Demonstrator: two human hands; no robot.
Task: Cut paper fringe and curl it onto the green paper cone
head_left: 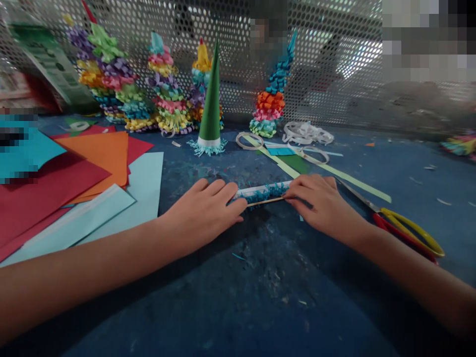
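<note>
Between my hands lies a strip of paper (265, 190) with a white band and curly blue fringe. A thin pale stick (266, 202) runs along its near edge. My left hand (208, 210) is closed on the left end of the strip, thumb by the stick. At the right end, my right hand (320, 202) pinches the strip and stick with bent fingers. The fingertips hide both ends. Just beyond stands a green paper cone (211, 106) with light blue fringe round its white base.
Coloured paper sheets (143, 193) are stacked at left. Scissors (409, 233) with red and yellow handles lie beside my right forearm. Tape rolls (250, 141), pale green strips (366, 184) and several fringed cones (270, 106) line the back, before a perforated metal panel (238, 29).
</note>
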